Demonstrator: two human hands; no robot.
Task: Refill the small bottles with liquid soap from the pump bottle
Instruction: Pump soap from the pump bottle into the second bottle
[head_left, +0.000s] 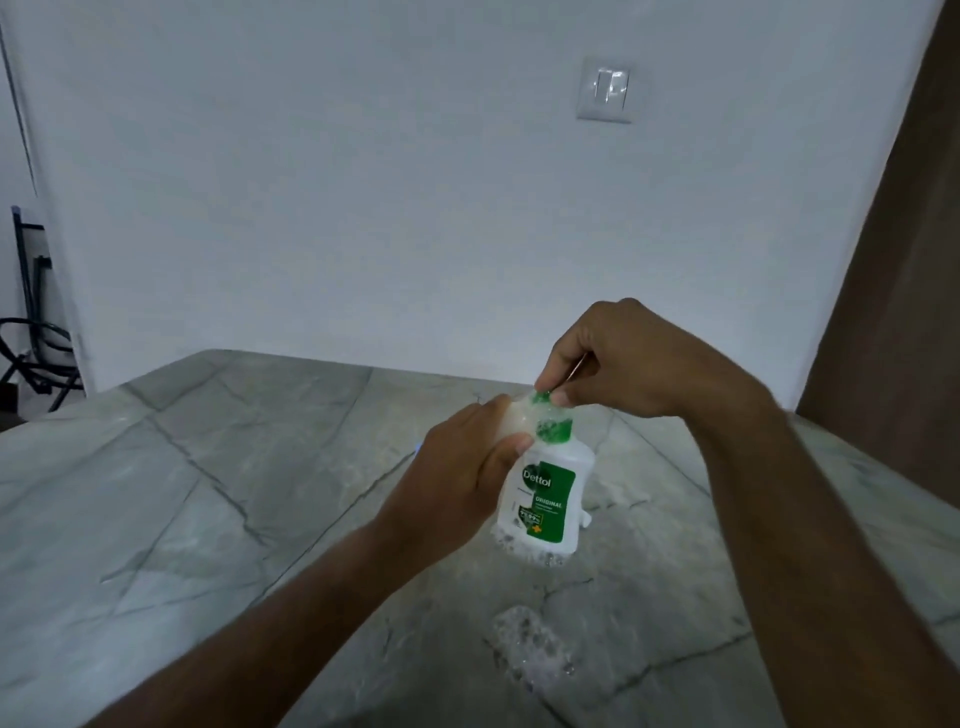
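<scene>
Pump bottle (545, 499) stood on marble table (208, 493), tilted. Green pump top (553, 423) is pinched by right hand (623, 358). Something pale, possibly a small bottle, is gripped in left hand (457, 483) beside the nozzle.

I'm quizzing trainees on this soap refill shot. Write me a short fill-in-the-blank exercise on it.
1. The label on the pump bottle reads ____.
2. The pump head, pinched by the right hand, is coloured ____.
3. The left hand holds a small bottle against the pump bottle's ____.
4. On the wall behind the table is a light ____.

Missing words: Dettol; green; top; switch.
</scene>
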